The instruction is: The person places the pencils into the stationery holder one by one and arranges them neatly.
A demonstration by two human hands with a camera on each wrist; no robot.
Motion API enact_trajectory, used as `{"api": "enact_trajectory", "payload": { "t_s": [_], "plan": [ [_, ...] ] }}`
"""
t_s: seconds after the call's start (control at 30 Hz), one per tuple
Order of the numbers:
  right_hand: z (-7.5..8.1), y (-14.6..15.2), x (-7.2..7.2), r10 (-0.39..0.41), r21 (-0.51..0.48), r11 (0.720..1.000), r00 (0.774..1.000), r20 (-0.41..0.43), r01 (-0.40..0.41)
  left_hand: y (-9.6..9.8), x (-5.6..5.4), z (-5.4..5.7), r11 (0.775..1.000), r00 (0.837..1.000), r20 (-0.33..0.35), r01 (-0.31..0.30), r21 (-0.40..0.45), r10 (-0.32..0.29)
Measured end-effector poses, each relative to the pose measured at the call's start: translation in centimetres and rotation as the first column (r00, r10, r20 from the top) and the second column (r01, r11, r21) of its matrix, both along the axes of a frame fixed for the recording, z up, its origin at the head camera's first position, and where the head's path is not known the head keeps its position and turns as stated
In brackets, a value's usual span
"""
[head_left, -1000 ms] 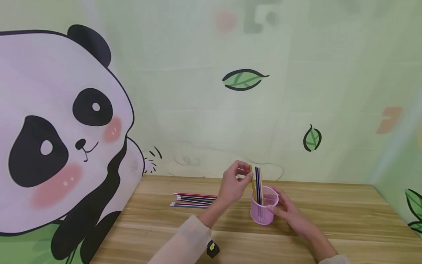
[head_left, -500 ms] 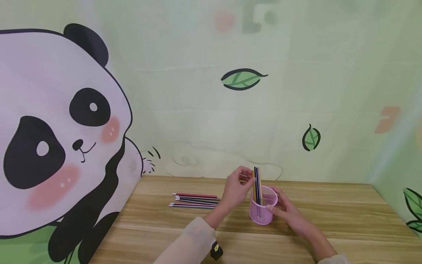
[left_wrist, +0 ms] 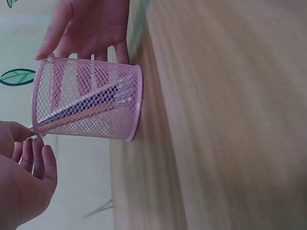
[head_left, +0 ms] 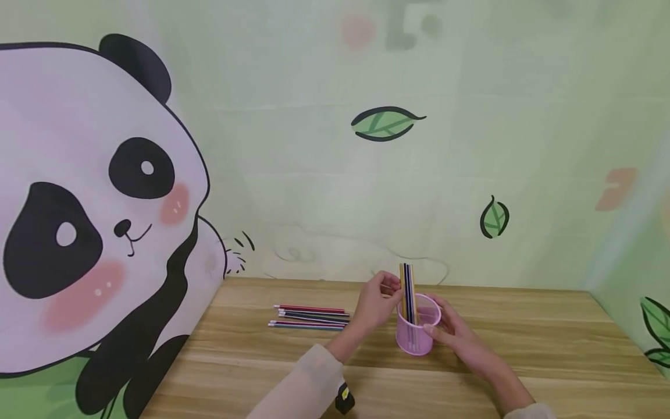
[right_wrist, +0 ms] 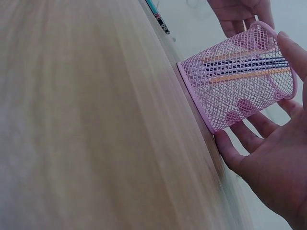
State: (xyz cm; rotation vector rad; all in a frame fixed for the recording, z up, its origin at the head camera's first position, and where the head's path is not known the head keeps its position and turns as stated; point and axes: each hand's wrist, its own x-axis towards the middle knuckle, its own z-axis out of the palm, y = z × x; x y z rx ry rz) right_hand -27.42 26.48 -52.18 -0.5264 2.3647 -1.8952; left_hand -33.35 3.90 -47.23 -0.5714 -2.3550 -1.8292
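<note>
A pink mesh pencil cup (head_left: 413, 340) stands upright on the table, with several pencils (head_left: 408, 291) leaning at its left side. My left hand (head_left: 378, 299) is at the cup's left rim, its thumb and index finger pinching a yellow pencil (head_left: 402, 299) whose lower part is inside the cup. In the left wrist view, this pencil's end (left_wrist: 32, 132) shows between thumb and fingers. My right hand (head_left: 458, 331) holds the cup from the right, thumb at the rim and fingers round the far side. Through the mesh in the right wrist view, the pencils (right_wrist: 244, 64) show inside.
Several loose pencils (head_left: 309, 317) lie on the wooden table (head_left: 523, 337) left of my left hand. A small black and yellow object (head_left: 344, 398) shows beside the left sleeve. Behind the table hangs a pale green backdrop (head_left: 314, 192) with a panda and leaves.
The yellow pencil has gone down into the cup and stands closer to the others, my left hand lowering with it. My right hand stays on the cup.
</note>
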Motion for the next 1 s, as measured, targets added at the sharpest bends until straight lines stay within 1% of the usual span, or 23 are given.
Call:
{"api": "enact_trajectory", "payload": {
  "t_s": [0.13, 0.27, 0.43, 0.6, 0.67, 0.73, 0.87, 1.0],
  "plan": [
    [0.1, -0.1, -0.1, -0.005, 0.001, 1.0, 1.0, -0.011, 0.005, -0.7, 0.2, -0.3, 0.999, 1.0, 0.008, 0.001, -0.033, -0.001],
    [0.1, -0.1, -0.1, -0.006, 0.012, 1.0, 1.0, -0.021, 0.007, -2.1, 0.6, -0.6, 0.996, 1.0, 0.004, -0.007, -0.088, 0.007],
    [0.1, 0.1, -0.2, -0.001, 0.006, 1.0, 1.0, -0.019, 0.001, -4.4, 1.1, -0.7, 0.989, 0.999, -0.035, 0.034, -0.142, -0.039],
    [0.2, 0.2, -0.3, 0.007, -0.006, 1.0, 1.0, -0.016, -0.007, -7.5, 1.2, -0.5, 0.971, 0.992, -0.099, 0.051, -0.233, -0.075],
    [0.2, 0.2, -0.3, 0.011, -0.006, 1.0, 1.0, -0.015, -0.011, -9.0, 1.1, -0.7, 0.955, 0.989, -0.117, 0.055, -0.29, -0.093],
    [0.1, 0.2, -0.3, 0.016, -0.008, 1.0, 1.0, -0.012, -0.016, -10.4, 1.0, -0.8, 0.933, 0.985, -0.129, 0.065, -0.354, -0.118],
    [0.0, 0.2, -0.2, 0.018, -0.011, 1.0, 1.0, -0.007, -0.018, -12.9, 0.6, -1.4, 0.871, 0.976, -0.15, 0.069, -0.486, -0.161],
    [-0.1, 0.0, -0.2, 0.004, -0.004, 1.0, 1.0, -0.016, -0.004, -14.9, 0.4, -1.9, 0.813, 0.977, -0.143, 0.046, -0.581, -0.157]
  ]
}}
